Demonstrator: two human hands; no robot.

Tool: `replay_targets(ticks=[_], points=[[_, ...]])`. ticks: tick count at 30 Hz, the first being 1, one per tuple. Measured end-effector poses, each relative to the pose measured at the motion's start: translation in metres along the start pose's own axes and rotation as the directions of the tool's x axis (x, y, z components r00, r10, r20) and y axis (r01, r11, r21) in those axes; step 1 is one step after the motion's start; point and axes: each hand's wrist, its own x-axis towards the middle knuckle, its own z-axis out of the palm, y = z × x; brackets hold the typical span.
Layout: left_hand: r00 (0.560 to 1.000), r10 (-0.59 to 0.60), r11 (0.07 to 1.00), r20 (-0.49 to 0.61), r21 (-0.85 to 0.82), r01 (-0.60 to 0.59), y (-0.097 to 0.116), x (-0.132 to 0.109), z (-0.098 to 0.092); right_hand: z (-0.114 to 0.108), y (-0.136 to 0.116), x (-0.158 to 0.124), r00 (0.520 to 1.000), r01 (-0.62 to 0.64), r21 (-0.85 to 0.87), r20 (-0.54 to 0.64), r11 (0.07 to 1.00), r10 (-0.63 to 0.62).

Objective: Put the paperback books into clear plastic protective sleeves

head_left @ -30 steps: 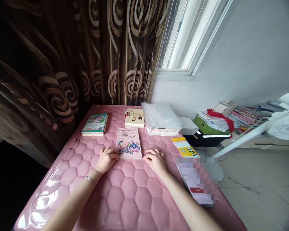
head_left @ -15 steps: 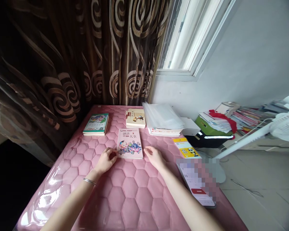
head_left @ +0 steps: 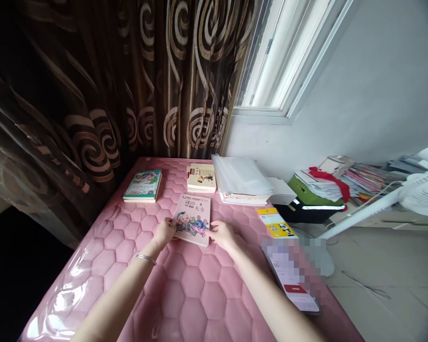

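Book: pink paperback riddle book (head_left: 196, 209), title in large Chinese characters, cartoon figures on the cover; lying on the mattress, skewed relative to the neighbouring books. Lift off the surface: cannot be told from this view.

Left hand: left hand (head_left: 163, 233) at the book's lower left edge; fingers curled inward and closed against the edge, palm down. Grip on the book likely, but its firmness cannot be told.

Right hand: right hand (head_left: 223, 236) at the lower right corner of the book; fingers bent and pressed to the edge, not spread wide. Thumb hidden behind the hand.

Wrist: thin silver bangle (head_left: 146, 258) on the left wrist; bare forearms reaching in from the bottom of the view.

Surface: pink quilted mattress (head_left: 192, 304) with a hexagonal pattern under a glossy plastic cover, against a dark swirl-patterned curtain (head_left: 185, 80).

Beyond the book: green-covered book (head_left: 142, 185) at upper left, on a second volume; cream-covered book (head_left: 200, 177) directly above; stack of clear plastic sleeves (head_left: 239, 175) on papers at upper right.

Right side: yellow panda card (head_left: 281, 229) near the mattress edge; smartphone (head_left: 292, 280) below it, screen lit and partly pixelated, just beside the right hand's path.

Farther off: white electric fan (head_left: 423, 194) at the right edge, with a heap of magazines (head_left: 367, 176) behind it on a low shelf.
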Motion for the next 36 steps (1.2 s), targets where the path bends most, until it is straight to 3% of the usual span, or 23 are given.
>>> replay_targets(ticks=[5,8,10,15,21,26,31,34,36], points=[[0.986,0.093,0.995,0.139,0.015,-0.096,-0.002,0.023,-0.044,-0.022,0.003,-0.008,0.973,0.182,-0.061,-0.131,0.981,-0.188],[0.982,0.172,0.984,0.075,0.041,-0.175,0.004,0.047,-0.052,-0.025,0.006,-0.012,0.98,0.186,-0.065,-0.054,0.98,-0.19],[0.975,0.22,0.974,-0.026,0.066,-0.218,0.008,0.061,-0.047,-0.024,0.007,-0.016,0.989,0.14,-0.078,-0.032,0.987,-0.143],[0.909,0.302,0.951,-0.288,0.151,-0.269,0.01,0.082,-0.019,-0.021,0.005,-0.027,0.987,0.08,-0.104,-0.134,0.991,-0.093],[0.837,0.397,0.913,-0.376,0.253,-0.319,0.006,0.084,-0.001,-0.022,0.005,-0.031,0.975,0.125,-0.034,-0.18,0.992,-0.13],[0.802,0.52,0.84,-0.294,0.348,-0.416,0.002,0.071,-0.002,-0.02,0.006,-0.031,0.978,0.111,-0.038,-0.171,0.993,-0.116],[0.76,0.638,0.731,-0.127,0.412,-0.545,-0.01,0.027,-0.005,-0.02,0.009,-0.022,0.982,0.082,-0.047,-0.168,0.996,-0.089],[0.7,0.714,0.604,0.018,0.489,-0.629,-0.019,-0.006,-0.003,-0.018,0.007,-0.019,0.979,0.097,-0.084,-0.173,0.992,-0.111],[0.657,0.747,0.521,0.1,0.526,-0.672,-0.023,-0.022,0.0,-0.013,0.001,-0.022,0.952,0.158,-0.164,-0.235,0.974,-0.194]])
